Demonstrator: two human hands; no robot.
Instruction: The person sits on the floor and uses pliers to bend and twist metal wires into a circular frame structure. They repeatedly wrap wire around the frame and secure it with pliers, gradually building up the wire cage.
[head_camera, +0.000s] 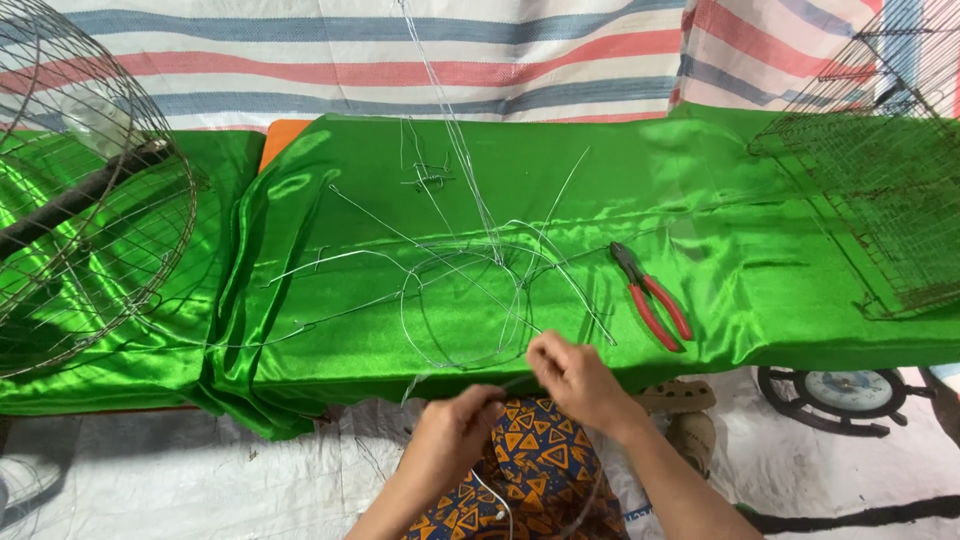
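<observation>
Thin wire (470, 300), both hands (520, 395) pinching

Pliers (652, 296) lie right of wire tangle (470, 290).

Red-handled pliers (652, 296) are laid on the green satin cloth (760, 250), flanked by a round wire cage (70, 200) at left and a rusted mesh basket (880, 190) at right.
</observation>
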